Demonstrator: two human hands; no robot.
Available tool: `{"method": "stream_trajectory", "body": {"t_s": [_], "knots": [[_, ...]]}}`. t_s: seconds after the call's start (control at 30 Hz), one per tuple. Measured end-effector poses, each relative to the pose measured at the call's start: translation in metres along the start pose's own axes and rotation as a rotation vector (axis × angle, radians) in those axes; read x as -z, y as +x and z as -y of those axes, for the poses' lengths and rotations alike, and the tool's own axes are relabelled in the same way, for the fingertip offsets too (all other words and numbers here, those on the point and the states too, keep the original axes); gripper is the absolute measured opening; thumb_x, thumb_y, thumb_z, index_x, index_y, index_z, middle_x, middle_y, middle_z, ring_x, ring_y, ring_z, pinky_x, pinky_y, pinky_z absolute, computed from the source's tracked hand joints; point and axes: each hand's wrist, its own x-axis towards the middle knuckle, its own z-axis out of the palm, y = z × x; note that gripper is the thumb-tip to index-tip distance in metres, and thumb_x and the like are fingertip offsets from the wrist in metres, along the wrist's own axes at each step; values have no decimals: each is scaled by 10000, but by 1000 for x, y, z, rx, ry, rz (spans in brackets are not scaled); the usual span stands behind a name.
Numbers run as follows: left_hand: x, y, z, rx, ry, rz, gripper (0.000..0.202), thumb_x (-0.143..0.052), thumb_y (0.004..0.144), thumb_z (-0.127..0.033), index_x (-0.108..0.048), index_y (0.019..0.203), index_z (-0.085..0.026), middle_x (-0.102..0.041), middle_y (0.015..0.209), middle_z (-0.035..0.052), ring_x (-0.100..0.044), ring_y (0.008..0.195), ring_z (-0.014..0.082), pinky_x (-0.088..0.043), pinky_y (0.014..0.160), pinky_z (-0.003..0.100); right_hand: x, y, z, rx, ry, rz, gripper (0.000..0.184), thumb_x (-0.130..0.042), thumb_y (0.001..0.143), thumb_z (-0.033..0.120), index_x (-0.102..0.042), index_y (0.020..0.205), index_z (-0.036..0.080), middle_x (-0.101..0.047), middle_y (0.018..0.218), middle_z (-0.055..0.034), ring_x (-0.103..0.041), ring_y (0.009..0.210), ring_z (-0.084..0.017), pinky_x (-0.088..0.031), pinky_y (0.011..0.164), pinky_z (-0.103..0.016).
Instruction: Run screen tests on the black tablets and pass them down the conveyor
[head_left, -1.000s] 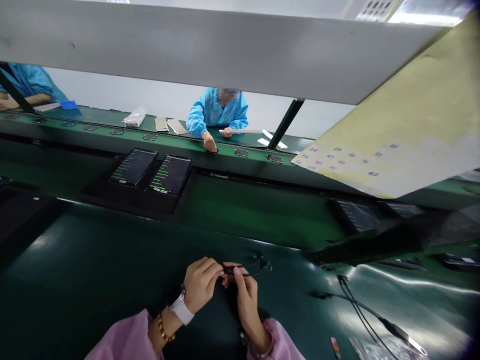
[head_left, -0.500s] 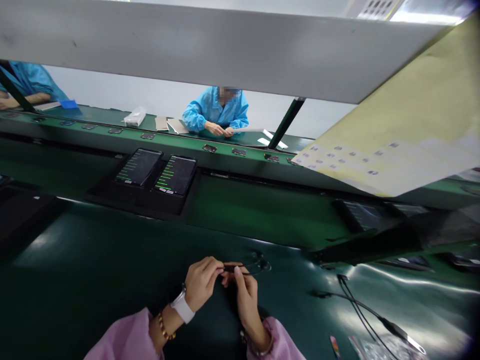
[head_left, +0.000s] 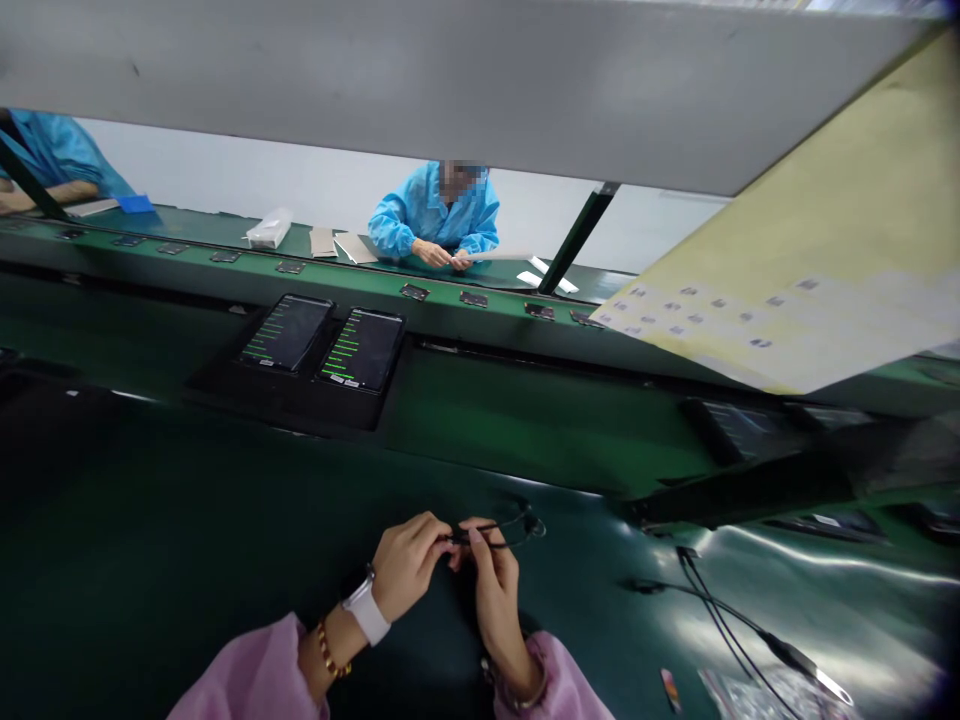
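A thin black cable [head_left: 512, 543] is pinched between my two hands above the dark green bench top [head_left: 247, 540]. My left hand [head_left: 409, 562], with a white watch on its wrist, closes its fingertips on one end of the cable. Close beside it, my right hand [head_left: 493, 585] grips the same cable between thumb and fingers. The rest of the cable loops out to the right, past my right fingers. What sits right between my fingertips is too small and covered to make out.
Two tablets [head_left: 361, 350] with green lines on screen lie on a black mat. A black cable [head_left: 724, 610] and a clear plastic bag [head_left: 757, 695] are at right. Small dark parts [head_left: 474, 299] line a ledge. Yellow paper [head_left: 810, 220] hangs at right; a co-worker [head_left: 435, 215] sits opposite.
My hands stay nearly in place on the cable; my right fingers shift slightly. The cable's loop has moved a little. The camera view has tilted slightly.
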Motion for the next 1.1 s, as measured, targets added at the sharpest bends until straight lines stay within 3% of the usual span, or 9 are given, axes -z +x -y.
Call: {"method": "stream_trajectory", "body": {"t_s": [0.3, 0.67, 0.87, 1.1], "knots": [[1, -1, 0, 19, -46, -56, 231, -367, 1066, -244, -535, 916, -196, -604, 799, -7, -609, 707, 127, -430, 651, 233, -1, 0, 3, 8, 15, 62, 360, -603, 922, 532, -659, 951, 178, -618, 645, 3, -571, 556, -130, -481, 567, -255], [1, 6, 0, -66, 284, -70, 379, -258, 1078, -275, -571, 880, -196, -620, 731, -9, -601, 635, 161, -429, 561, 292, -2, 1, 4, 0, 29, 54, 381, -608, 916, 541, -675, 973, 170, -651, 683, -13, -591, 579, -143, -499, 574, -266], [2, 5, -3, -39, 182, -59, 319, -269, 1082, -308, -565, 1044, -193, -664, 834, 3, -661, 696, 148, -485, 606, 274, -2, 1, 5, -10, 14, 43, 377, -611, 909, 543, -679, 940, 173, -633, 660, -4, -576, 564, -141, -489, 578, -269], [3, 4, -1, -16, 80, -43, 270, -314, 1075, -258, -564, 1001, -190, -662, 848, 14, -667, 726, 145, -490, 640, 250, 0, 1, 2, -5, 18, 67, 352, -613, 919, 513, -691, 945, 171, -642, 687, -9, -572, 575, -131, -482, 581, -258]]}}
